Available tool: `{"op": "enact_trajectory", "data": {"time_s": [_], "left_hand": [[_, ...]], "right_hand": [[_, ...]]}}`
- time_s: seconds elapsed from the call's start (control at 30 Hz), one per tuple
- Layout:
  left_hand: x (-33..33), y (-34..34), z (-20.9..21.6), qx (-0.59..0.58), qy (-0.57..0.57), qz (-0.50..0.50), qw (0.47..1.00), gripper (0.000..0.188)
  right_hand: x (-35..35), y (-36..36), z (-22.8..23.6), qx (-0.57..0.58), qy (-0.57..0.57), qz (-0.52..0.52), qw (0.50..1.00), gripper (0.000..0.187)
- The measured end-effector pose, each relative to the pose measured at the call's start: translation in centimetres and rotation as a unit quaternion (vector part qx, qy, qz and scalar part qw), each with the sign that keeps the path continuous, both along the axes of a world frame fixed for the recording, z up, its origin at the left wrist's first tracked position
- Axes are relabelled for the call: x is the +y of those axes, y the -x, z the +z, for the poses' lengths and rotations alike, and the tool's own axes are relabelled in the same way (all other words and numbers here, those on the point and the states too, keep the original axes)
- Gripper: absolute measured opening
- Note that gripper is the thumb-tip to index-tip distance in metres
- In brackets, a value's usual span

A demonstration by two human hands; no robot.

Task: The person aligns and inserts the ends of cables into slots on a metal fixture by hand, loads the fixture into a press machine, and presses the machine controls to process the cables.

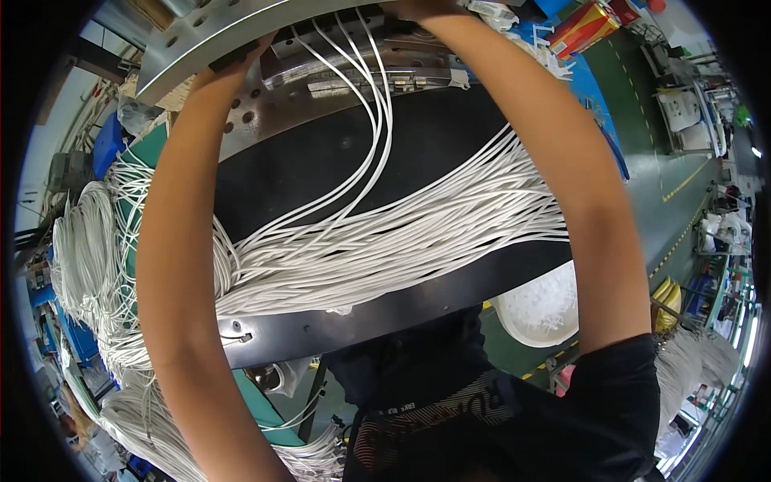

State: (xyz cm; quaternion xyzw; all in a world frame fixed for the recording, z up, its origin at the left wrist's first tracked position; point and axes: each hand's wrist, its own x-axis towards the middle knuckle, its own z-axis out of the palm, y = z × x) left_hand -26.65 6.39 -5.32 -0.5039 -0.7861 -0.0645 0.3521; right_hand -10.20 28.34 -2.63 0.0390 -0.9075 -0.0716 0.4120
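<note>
Both my arms reach forward to the top of the head view. My left hand (255, 53) passes behind a metal plate (213, 34), and its fingers are hidden. At the upper edge, my right hand (411, 10) is mostly cut off, so what it holds cannot be made out. Between the arms, a few white cables (377, 120) run up from a thick bundle of white cables (401, 241) toward the metal machine. That bundle lies across a black work surface (297, 173), passing near both forearms.
More coiled white cables (84, 249) hang at the left. A white bowl of small clear pieces (507, 315) sits below the surface at the right. A red box (585, 30) lies on a blue surface at the upper right. Beyond is a green floor (642, 120) with yellow lines.
</note>
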Motion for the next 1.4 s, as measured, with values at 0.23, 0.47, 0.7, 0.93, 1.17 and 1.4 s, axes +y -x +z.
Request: {"op": "enact_trajectory", "data": {"time_s": [0.23, 0.47, 0.7, 0.93, 1.17, 1.4], "left_hand": [[0.3, -3.2, -1.5, -0.101, -0.028, 0.061, 0.993, 0.044], [-0.5, -12.6, 0.9, -0.244, -0.111, 0.031, 0.963, 0.038], [0.2, -13.4, 1.7, -0.28, -0.064, -0.064, 0.956, 0.046], [-9.6, -20.4, 4.3, -0.352, 0.008, -0.08, 0.933, 0.058], [-25.9, -31.1, 2.7, -0.303, 0.185, -0.082, 0.931, 0.086], [-26.9, -32.7, -0.7, -0.262, 0.187, 0.003, 0.947, 0.105]], "right_hand": [[-1.1, 1.1, -2.9, 0.02, 0.15, -0.029, 0.988, 0.03], [-5.8, -4.7, -2.4, 0.081, 0.067, 0.032, 0.994, 0.028], [-6.2, -5.0, -1.7, -0.039, 0.169, -0.008, 0.985, 0.045], [-4.7, -18.9, 0.7, -0.128, 0.437, 0.172, 0.874, 0.047], [-4.5, -42.3, -8.8, 0.267, 0.596, -0.275, 0.705, 0.051], [-14.9, -41.1, -16.5, 0.007, 0.622, -0.155, 0.768, 0.046]]}}
